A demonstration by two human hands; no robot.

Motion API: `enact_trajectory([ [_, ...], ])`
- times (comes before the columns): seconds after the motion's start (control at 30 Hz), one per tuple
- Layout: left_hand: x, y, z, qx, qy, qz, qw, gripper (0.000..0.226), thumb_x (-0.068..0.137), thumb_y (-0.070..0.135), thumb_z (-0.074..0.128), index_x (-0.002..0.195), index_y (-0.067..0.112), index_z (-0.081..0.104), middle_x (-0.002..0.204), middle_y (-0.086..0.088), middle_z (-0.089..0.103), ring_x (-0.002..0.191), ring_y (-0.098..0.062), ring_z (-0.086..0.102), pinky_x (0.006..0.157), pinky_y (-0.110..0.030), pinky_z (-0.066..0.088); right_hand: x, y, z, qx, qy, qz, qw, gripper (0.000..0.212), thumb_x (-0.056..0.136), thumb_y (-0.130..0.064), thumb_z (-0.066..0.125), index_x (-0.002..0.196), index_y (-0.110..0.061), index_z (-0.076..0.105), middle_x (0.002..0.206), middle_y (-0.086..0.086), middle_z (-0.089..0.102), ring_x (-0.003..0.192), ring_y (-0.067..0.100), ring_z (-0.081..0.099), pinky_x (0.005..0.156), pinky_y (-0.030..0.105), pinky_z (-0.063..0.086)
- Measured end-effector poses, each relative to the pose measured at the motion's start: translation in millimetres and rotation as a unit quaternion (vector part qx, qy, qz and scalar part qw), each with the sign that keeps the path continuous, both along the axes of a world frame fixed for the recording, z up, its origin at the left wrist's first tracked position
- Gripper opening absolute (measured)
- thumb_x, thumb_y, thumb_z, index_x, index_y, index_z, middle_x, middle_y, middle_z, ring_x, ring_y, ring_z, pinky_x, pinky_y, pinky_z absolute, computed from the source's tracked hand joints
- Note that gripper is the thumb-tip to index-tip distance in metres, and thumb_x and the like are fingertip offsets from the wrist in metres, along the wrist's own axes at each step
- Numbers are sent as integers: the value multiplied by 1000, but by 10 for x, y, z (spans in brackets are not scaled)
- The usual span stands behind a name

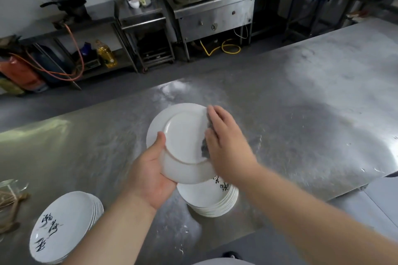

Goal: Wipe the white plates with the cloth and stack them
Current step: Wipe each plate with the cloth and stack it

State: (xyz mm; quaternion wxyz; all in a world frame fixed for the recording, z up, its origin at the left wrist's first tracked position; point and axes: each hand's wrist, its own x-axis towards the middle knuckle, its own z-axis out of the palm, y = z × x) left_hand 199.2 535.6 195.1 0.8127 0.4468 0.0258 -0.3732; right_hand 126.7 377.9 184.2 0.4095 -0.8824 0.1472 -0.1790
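1. A round white ceramic plate point(183, 135) is held above the brushed steel bench point(301, 103), turned bottom-up so that its foot ring is shown.
2. It is gripped at its near-left rim by the left hand point(150, 176). The thumb is laid over the underside and the fingers are hidden beneath.
3. A crumpled grey cloth point(205, 148) is pressed against the right part of that underside by the right hand point(226, 142). The fingers are laid flat and close together on top of it, and most of the cloth is covered.
4. A stack of white plates with black lettering point(215, 202) is stood on the bench directly below the held plate. A second stack of lettered white plates point(62, 228) is set well apart at the near left.
5. Wiping is judged to be in hand; this plate is not yet stacked.
6. The plate is gripped at one edge only, so it could be levered out of the left hand if the cloth is pushed hard on the opposite side. Both the plate and the stack below could be chipped by such a fall.
7. Droplets are seen on the bench, so a wet, slippery rim may be expected, and the grip could be lost.
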Motion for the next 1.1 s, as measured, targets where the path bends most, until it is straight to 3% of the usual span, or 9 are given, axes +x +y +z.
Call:
enact_trajectory([
  [0.13,-145,-148,-62,17,60,22,998,71,100,59,46,141,4,62,136,-23,69,123,-37,70,94,-45,63,-248,626,-265,39,77,-51,995,76,102,-53,13,164,-16,-13,168,-7,-27,155,15,-26,127,32,-8],
  [0.37,-109,-320,14,24,49,65,996,63,110,54,36,139,5,63,133,-20,72,122,-34,71,103,-47,53,154,183,-24,80,62,-103,990,49,108,-29,24,144,2,35,159,18,28,146,37,31,118,48,30],
  [0.47,-114,-327,40,24,91,43,995,73,105,63,41,136,1,65,131,-21,72,118,-34,73,93,-43,60,-67,642,-236,48,37,-80,995,75,102,-52,13,164,-12,-1,172,1,-15,158,22,-17,129,35,-5],
  [0.53,-133,-314,27,24,94,41,994,72,106,61,41,139,0,62,133,-23,71,120,-36,72,97,-44,55,-131,594,-344,81,48,-65,993,74,104,-53,16,165,-14,1,171,1,-23,156,19,-25,127,33,-8],
  [0.63,-138,-232,-53,13,58,58,997,61,111,49,34,144,3,58,138,-22,68,127,-38,67,109,-51,47,44,108,-252,157,113,-106,975,37,111,-24,29,129,-1,52,157,31,34,149,38,28,113,34,26],
  [0.73,-121,-83,-127,37,53,55,996,54,111,44,37,138,6,63,133,-17,72,119,-32,72,98,-49,50,104,-381,-138,132,162,-59,976,46,111,-37,36,74,-21,59,73,-1,67,83,25,66,68,29,38],
  [0.87,-63,143,-256,126,42,28,991,47,102,46,53,134,16,68,128,-12,76,113,-28,75,94,-49,54,-92,-642,-265,147,232,68,959,46,100,-48,50,67,-17,59,51,-8,62,43,14,52,44,17,40],
  [1.0,-73,211,-452,306,-42,20,951,29,99,39,68,124,23,71,119,-6,79,113,-32,74,96,-53,56,-304,-649,-590,372,252,67,891,44,98,-48,59,82,-8,58,61,6,56,45,18,34,43,25,34],
  [1.1,-99,147,-550,352,-91,36,931,37,101,54,60,120,24,70,117,-2,79,112,-25,72,104,-53,54,-306,-561,-669,339,262,38,903,55,96,-59,50,94,-5,60,66,6,67,47,18,39,47,27,39],
])
